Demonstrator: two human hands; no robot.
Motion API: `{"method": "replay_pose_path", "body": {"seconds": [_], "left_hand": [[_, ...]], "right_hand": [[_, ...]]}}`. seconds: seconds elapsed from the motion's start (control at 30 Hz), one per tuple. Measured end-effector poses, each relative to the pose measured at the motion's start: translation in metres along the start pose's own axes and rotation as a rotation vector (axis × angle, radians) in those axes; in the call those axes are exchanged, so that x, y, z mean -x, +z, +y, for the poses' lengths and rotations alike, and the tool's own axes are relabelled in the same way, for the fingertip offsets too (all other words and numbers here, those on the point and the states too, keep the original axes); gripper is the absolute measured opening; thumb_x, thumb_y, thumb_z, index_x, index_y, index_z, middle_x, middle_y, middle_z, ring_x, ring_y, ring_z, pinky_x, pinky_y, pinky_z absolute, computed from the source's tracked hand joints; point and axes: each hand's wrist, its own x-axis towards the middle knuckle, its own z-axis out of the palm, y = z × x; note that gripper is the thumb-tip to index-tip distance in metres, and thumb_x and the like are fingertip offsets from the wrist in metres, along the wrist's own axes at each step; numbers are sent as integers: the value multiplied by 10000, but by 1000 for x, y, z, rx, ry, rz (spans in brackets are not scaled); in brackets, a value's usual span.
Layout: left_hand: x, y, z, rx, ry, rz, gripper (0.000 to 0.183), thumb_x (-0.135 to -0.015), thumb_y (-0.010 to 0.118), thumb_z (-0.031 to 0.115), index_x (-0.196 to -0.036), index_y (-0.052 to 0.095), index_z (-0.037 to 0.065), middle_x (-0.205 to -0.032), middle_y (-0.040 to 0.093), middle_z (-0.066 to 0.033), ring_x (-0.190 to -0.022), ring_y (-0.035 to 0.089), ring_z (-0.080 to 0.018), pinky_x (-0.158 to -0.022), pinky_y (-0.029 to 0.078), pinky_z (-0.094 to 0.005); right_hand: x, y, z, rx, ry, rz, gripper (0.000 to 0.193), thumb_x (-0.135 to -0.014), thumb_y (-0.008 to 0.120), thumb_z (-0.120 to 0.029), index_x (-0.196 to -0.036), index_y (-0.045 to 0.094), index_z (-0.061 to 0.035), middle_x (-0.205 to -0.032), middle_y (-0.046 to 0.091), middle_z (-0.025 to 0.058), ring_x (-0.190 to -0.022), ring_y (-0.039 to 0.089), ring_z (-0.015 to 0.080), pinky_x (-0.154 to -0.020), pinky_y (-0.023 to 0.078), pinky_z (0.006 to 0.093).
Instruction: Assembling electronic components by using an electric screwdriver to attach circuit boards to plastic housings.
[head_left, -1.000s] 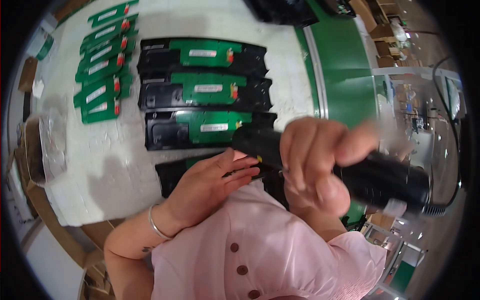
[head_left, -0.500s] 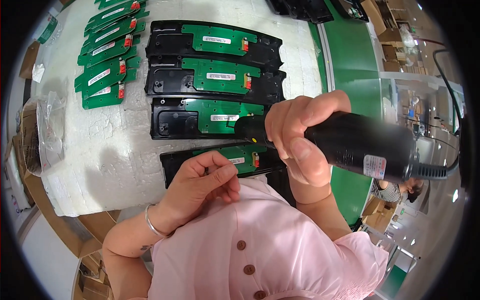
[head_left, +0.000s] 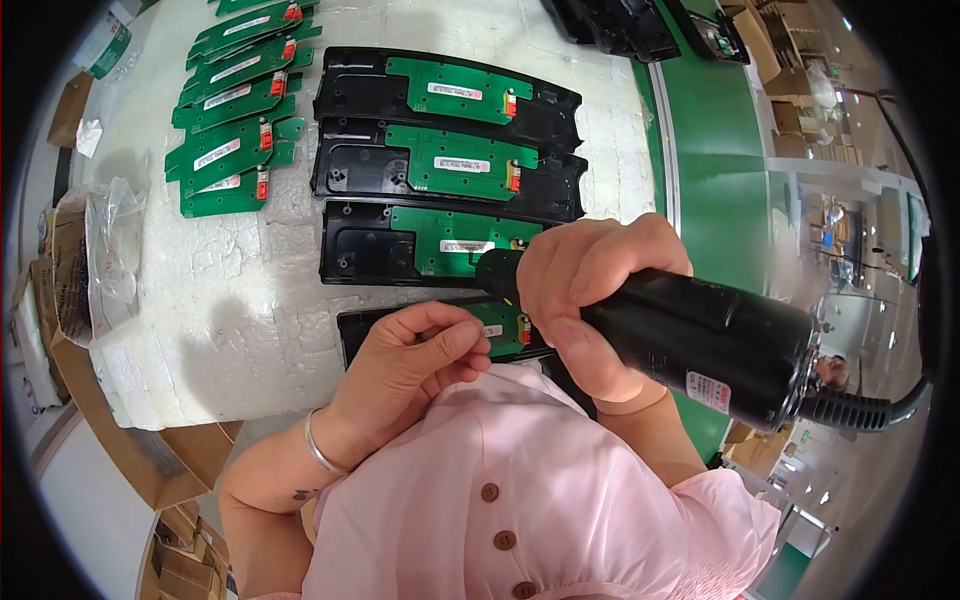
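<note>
My right hand (head_left: 605, 300) is wrapped around a black corded electric screwdriver (head_left: 715, 340). Its nose points left, with the tip over the green circuit board (head_left: 432, 240) in the third black plastic housing (head_left: 362, 250) from the back. Whether the bit touches a screw cannot be made out. Close to my body, my left hand (head_left: 418, 358) is closed, thumb against fingers, above the nearest housing (head_left: 358, 325) and its board. Whatever those fingers hold is hidden. Two more housings with boards, the farthest (head_left: 350, 90) and the second (head_left: 350, 165), lie behind in a row.
Overlapping loose circuit boards (head_left: 215, 160) with red connectors lie at left on the white foam surface (head_left: 250, 310). A box with clear plastic (head_left: 110, 250) stands at the left edge. More black housings (head_left: 620, 25) are at the back, beside a green surface (head_left: 710, 150). The screwdriver's cable (head_left: 860, 410) runs right.
The screwdriver's rear end has swung down and toward me, while its tip stays over the third housing's board. My left hand keeps its closed pose. The whole view has shifted slightly.
</note>
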Motion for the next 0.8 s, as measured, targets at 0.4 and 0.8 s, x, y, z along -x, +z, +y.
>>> {"method": "replay_pose_path", "body": {"seconds": [0.4, 0.8], "left_hand": [[-13, 1, -7, 91, 70, -79, 131, -873, 547, 178, -911, 585, 59, -826, 610, -31, -743, 577, -97, -680, 475, -215], [1, 5, -3, 101, -25, -73, 313, -914, 428, 110, -1173, 441, -65, -1174, 489, -170, -1139, 458, -242, -995, 360, -308]], "right_hand": [[-2, -9, -39, -455, -526, -175, 257, -698, 688, 1, -773, 458, -85, -565, 577, 16, -464, 567, 89, -448, 488, 185], [-8, 3, 10, -380, -170, -84, 275, -702, 548, 76, -923, 413, -16, -667, 495, 68, -554, 490, 139, -498, 410, 264]]}}
